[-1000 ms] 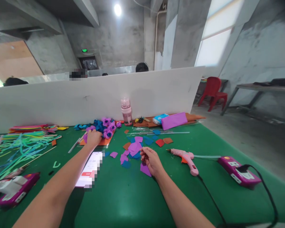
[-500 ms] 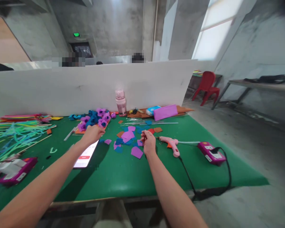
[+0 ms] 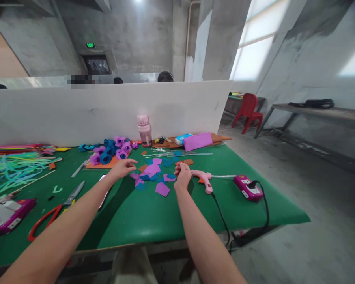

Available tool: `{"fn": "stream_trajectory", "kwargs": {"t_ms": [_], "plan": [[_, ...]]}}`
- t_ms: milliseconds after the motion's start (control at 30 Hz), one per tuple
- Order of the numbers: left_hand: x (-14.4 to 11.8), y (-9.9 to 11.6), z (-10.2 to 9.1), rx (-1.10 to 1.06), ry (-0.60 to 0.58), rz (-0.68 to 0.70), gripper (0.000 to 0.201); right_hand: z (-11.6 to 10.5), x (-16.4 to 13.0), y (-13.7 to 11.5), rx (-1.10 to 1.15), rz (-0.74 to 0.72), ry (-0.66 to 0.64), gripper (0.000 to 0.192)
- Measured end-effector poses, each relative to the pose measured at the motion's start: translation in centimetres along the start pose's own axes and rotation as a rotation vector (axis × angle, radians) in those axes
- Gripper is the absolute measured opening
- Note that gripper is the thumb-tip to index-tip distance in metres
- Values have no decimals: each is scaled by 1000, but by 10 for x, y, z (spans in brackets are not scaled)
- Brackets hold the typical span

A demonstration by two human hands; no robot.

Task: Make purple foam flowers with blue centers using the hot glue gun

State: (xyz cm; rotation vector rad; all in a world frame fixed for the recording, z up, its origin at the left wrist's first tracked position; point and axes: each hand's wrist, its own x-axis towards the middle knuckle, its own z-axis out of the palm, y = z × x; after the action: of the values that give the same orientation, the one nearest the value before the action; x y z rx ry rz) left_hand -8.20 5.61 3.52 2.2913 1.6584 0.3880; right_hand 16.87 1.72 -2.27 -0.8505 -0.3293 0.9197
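My left hand hovers just left of a loose pile of cut paper pieces, purple and blue, its fingers stretched out and holding nothing. Behind it, purple and blue paper flowers lie bunched on an orange sheet. My right hand is at the pile's right side with its fingertips pinched together; whatever they hold is hidden or too small to make out. Beside that hand rests a pink glue gun with a clear glue stick in its back. A phone is partly covered by my left forearm.
Red-handled scissors lie at the left, near a purple power strip and green-blue strips. A pink bottle stands against the white partition. The glue gun's cord hangs over the front edge; another purple power strip sits right.
My left hand has moved away from the flowers toward the paper pile, and its fingers have spread. The right hand stays pinched near the pile. Scissors now show beside my left forearm.
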Motion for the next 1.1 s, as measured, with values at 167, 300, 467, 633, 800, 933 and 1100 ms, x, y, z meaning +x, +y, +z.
{"fn": "stream_trajectory", "kwargs": {"t_ms": [167,300,467,633,800,933,1100], "plan": [[-18,-7,-13,112,-143,-25,53,0,0,3,-19,19,-11,15],[-20,1,4,270,-244,-12,61,1,-2,3,-35,16,-17,17],[17,37,33,274,-217,10,37,1,-3,1,-62,-6,-23,17],[40,64,37,-36,-57,72,40,1,-1,1,-42,4,-11,15],[17,70,28,36,55,134,26,2,-3,1,-52,7,-10,15],[-9,86,43,102,-96,230,23,3,-6,1,-70,-16,5,16],[-30,110,67,-32,-264,387,26,1,-5,1,-109,-42,39,18]]}}
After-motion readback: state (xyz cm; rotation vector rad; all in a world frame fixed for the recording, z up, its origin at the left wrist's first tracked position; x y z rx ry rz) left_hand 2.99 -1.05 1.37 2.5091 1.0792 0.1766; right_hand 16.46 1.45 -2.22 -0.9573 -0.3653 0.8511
